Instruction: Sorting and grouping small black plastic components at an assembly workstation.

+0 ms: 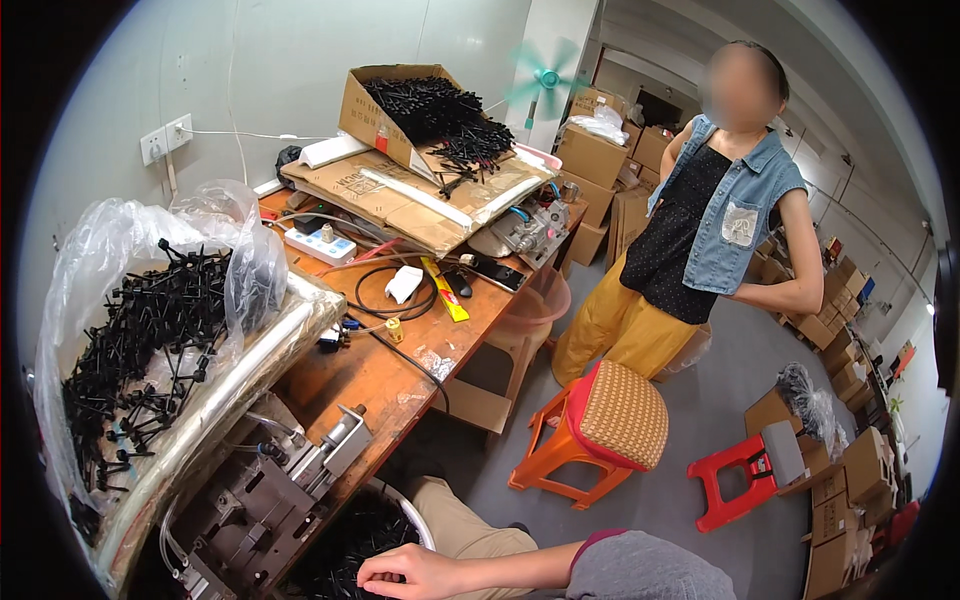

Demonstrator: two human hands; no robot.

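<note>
My right hand (400,572) hangs over a white-rimmed bucket (412,522) of black plastic parts (345,545) at the lower edge. Its fingers bend loosely downward, and I see nothing held; the fingertips are partly hidden. My left hand is out of view. Left of the bucket, a metal fixture (255,520) with a cylinder and clear tubes stands on the wooden table's near end. Beyond it, an open clear plastic bag (250,265) holds a heap of black, thin-stemmed parts (165,330).
On the table (405,345) lie cables, a power strip (320,243), a yellow packet (443,290) and a phone (495,271). A carton (365,115) spills black parts farther back. A person (690,230) stands beyond an orange stool (600,420); a red stool (735,485) is farther right.
</note>
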